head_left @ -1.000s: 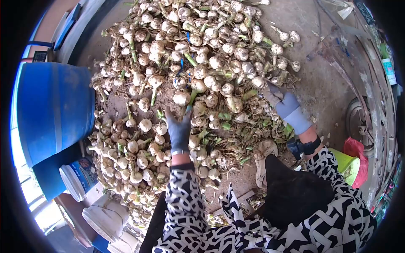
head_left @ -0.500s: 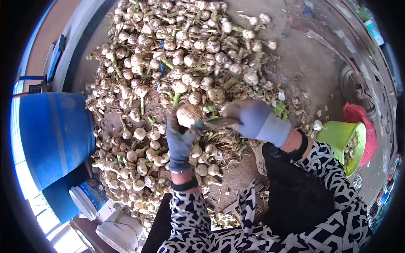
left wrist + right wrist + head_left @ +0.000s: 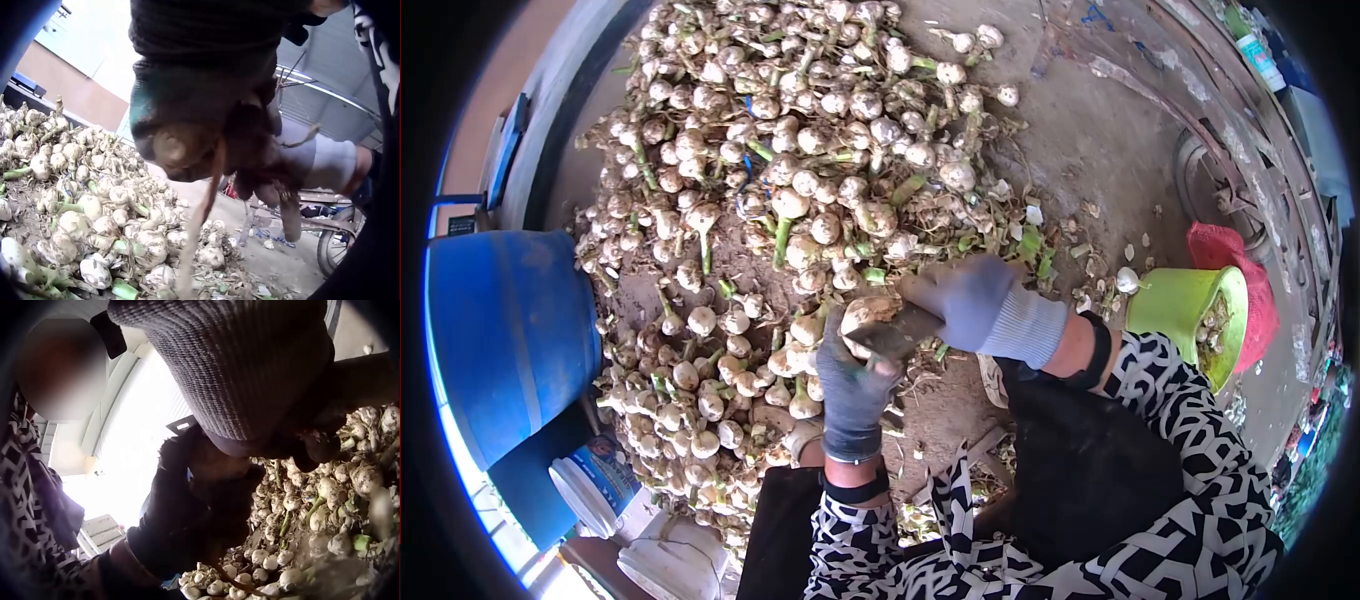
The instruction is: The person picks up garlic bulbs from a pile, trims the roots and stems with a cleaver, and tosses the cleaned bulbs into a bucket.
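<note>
Bulb (image 3: pixel 868 313), pale with brownish patches, sits in your left grip (image 3: pixel 852 395), between your two hands in the head view. Your gloved fingers curl along its left side and the thumb comes in below, so that grip is narrowed onto the bulb. Your right grip (image 3: pixel 972 305) is closed around a knife (image 3: pixel 900 333); its handle is hidden inside your fist. The dark, flat blade lies across the near side of the bulb and seems to touch it, but you cannot tell from these views how far the edge goes in. In the left wrist view your glove is deep in shadow, and a thin brown strip (image 3: pixel 199 234), too blurred to name, hangs in front of it. Ahead of your hands a broad heap of bulbs (image 3: pixel 865 105) with stalks covers the floor (image 3: pixel 1090 125), and to your left a second pile (image 3: pixel 700 400) spreads toward your knees. Dry leaves and green scraps lie just beyond your right hand. A large blue barrel (image 3: pixel 515 330) stands at the far left, with a white bucket (image 3: pixel 670 560) nearer you. On your right a lime green bucket (image 3: pixel 1160 305) leans toward you, just beside a red bag (image 3: pixel 1260 310), and a black cloth (image 3: pixel 1090 460) covers your lap.
</note>
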The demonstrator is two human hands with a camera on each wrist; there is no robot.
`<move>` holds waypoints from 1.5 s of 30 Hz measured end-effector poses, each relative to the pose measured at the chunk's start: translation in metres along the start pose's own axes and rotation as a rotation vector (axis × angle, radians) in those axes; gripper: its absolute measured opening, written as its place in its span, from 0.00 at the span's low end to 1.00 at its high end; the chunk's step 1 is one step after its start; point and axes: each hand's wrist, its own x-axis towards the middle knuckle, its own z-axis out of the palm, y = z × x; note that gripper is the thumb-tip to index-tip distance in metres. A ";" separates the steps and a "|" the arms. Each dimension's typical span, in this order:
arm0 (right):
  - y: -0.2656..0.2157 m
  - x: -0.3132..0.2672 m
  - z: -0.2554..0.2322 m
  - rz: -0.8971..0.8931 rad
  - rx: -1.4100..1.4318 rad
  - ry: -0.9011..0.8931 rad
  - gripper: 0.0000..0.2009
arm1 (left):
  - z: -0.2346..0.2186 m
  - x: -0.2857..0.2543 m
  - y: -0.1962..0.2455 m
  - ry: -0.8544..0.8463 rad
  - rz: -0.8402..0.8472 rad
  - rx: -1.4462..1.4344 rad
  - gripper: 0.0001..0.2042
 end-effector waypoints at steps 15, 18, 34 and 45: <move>0.032 -0.017 0.005 0.385 1.029 -0.125 0.11 | 0.033 -0.012 -0.007 0.051 -0.239 -0.500 0.28; 0.025 -0.017 -0.012 0.023 0.693 0.140 0.06 | 0.040 -0.013 -0.012 0.222 -0.210 -0.435 0.18; -0.001 0.134 0.094 0.136 -0.309 -0.518 0.13 | -0.072 -0.031 -0.033 0.536 -0.525 0.085 0.12; 0.026 0.020 0.065 0.044 0.617 -0.497 0.10 | -0.013 0.025 -0.091 0.296 -0.212 -1.123 0.25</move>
